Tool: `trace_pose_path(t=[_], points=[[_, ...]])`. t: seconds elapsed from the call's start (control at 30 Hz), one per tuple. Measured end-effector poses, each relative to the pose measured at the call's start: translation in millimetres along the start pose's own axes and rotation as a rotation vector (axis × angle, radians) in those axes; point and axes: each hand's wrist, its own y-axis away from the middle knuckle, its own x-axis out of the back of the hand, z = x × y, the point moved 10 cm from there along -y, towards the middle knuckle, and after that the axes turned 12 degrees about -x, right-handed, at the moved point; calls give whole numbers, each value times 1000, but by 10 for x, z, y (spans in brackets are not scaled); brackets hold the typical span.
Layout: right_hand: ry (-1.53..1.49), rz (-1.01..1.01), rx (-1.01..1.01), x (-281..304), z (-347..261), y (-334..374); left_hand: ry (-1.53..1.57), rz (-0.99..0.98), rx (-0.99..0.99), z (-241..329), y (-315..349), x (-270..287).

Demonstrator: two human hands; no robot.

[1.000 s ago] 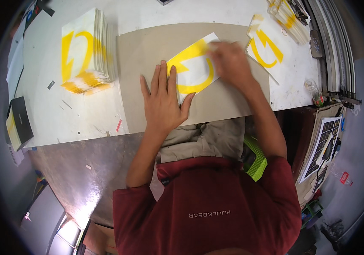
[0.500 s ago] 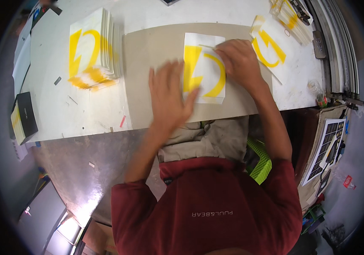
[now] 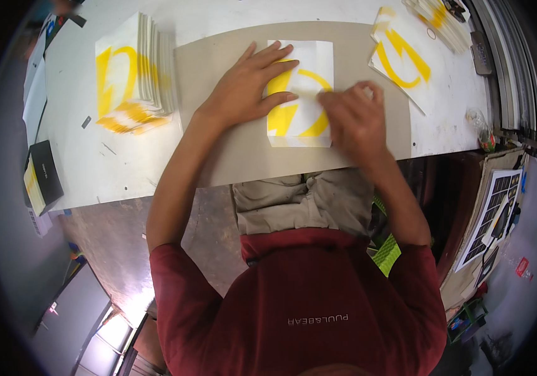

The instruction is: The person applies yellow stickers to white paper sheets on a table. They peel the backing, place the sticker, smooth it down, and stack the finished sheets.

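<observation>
Yellow-printed paper [image 3: 303, 114] on the beige board [image 3: 231, 160] looks mid-job to us: left hand [image 3: 243, 84] spread flat on it, right hand [image 3: 359, 120] curled at its right edge, too blurred to tell any grip. Paper stack [image 3: 131, 75] left, bundle [image 3: 439, 22] far right; can't tell which are done.

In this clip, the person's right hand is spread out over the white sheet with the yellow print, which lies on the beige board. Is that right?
Not quite: it is the left hand that is spread over the white sheet, as the head view shows. The sheet does have a yellow print and lies on the beige board.
</observation>
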Motion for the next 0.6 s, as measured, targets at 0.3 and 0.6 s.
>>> trace_pose_path(t=[0.3,0.6], points=[[-217,-270,125,146,-317,903,-449,-96,213,312,301,33],[-176,-209,100,-4,-119,619,-305,-56,-4,361,-58,-303]])
